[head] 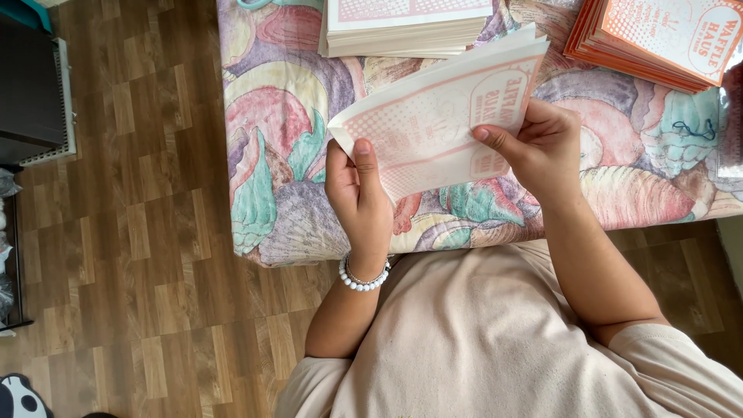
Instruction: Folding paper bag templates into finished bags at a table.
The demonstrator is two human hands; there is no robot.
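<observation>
Left hand (pixel 357 192) pinching the lower left corner of a cream paper bag (pixel 437 116), thumb on top. Right hand (pixel 542 147) gripping the bag's right edge, fingers curled under, thumb across the pink printed oval label. Bag held tilted just above the shell-patterned cloth (pixel 286 131), near the table's front edge. Behind it, a cream stack (pixel 406 27) with pink print; far right, an orange-printed stack (pixel 658 39), fanned. White bead bracelet (pixel 362 280) on left wrist.
</observation>
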